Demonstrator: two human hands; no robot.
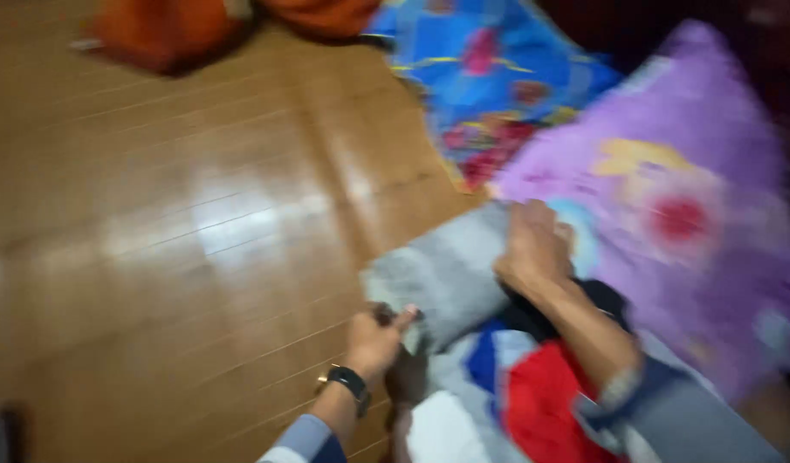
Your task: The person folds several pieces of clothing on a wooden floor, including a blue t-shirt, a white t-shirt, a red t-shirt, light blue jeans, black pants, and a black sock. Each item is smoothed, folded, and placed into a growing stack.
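Observation:
The picture is motion-blurred. My left hand (376, 339), with a dark watch on its wrist, pinches the near edge of a grey cloth (446, 274) that lies on the wooden floor. On the far side of the same grey cloth, my right hand (532, 249) is closed, pressing on or gripping it. Under my right forearm lies a pile of clothes (532, 386) in red, blue, white and black. A purple pillow (669, 206) with a cartoon print lies just behind my right hand.
A blue patterned blanket (489, 77) is spread at the back. Orange cloth items (163, 30) lie at the far left corner. Shiny wooden floor (180, 231) fills the left side.

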